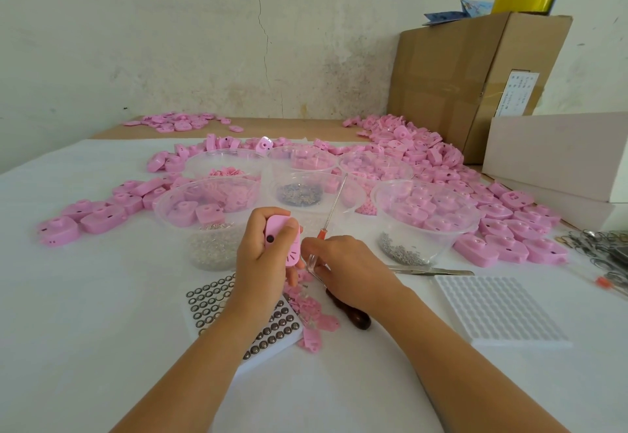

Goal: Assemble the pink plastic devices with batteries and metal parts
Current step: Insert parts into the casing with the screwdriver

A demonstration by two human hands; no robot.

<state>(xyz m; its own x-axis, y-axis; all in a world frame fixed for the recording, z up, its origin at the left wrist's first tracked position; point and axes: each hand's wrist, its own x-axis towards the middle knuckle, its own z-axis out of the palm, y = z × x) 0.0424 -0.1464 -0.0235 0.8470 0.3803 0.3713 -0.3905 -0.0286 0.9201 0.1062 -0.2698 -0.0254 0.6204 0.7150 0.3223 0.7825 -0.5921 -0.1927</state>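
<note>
A white-covered table (102, 296) stands against a cracked, stained wall (170, 41), with a cardboard box (475, 75) at the far right and heaps of loose pink shells (424, 157) spread around clear bowls (424, 215) of parts. Near the front lie a battery tray (272, 334), tweezers (431, 271) and a white moulded tray (499, 310). The left hand (258, 259) is raised above the battery tray, fingers curled round an upright pink device (283, 239), while just beside it the right hand (346, 269) grips a screwdriver (321, 234) by its clear handle, shaft slanting up and away
</note>
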